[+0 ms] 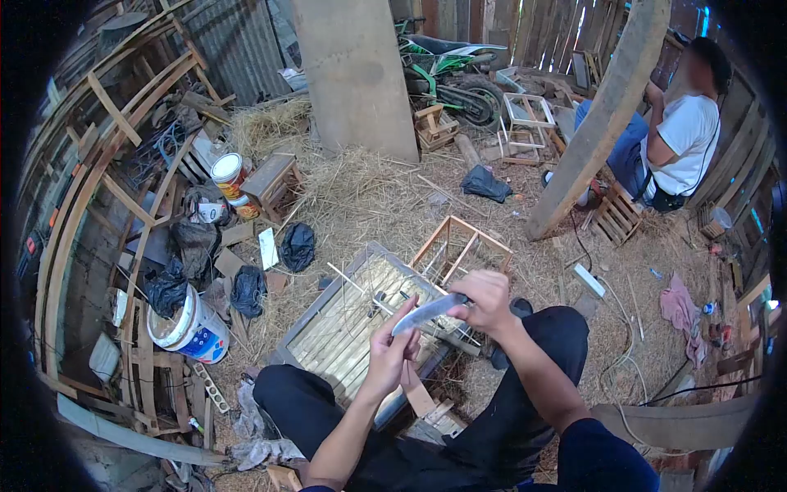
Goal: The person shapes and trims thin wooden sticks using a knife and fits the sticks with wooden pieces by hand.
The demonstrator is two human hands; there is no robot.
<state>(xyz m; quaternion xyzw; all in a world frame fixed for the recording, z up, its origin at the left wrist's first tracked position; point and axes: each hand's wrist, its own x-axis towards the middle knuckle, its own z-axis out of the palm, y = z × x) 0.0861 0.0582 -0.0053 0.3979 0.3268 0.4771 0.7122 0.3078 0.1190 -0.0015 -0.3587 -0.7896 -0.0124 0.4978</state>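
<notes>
A broad, shiny knife blade (428, 314) is held up between my two hands, above a low slatted wooden platform. My right hand (482, 302) is closed round its dark handle end. Near the blade's other end is my left hand (392, 348), its thumb and fingers pressed together at the blade. Beneath the hands a few thin sticks and a rod (443, 332) lie across the platform (328, 324). An open wooden frame (461, 250) stands just beyond the platform's right side.
Another person (684, 148) sits at the upper right behind a slanted post (602, 123). Paint buckets (205, 332) and black bags (297, 248) lie to the left. A green motorbike (451, 74) stands at the back. A white power strip (589, 280) lies right.
</notes>
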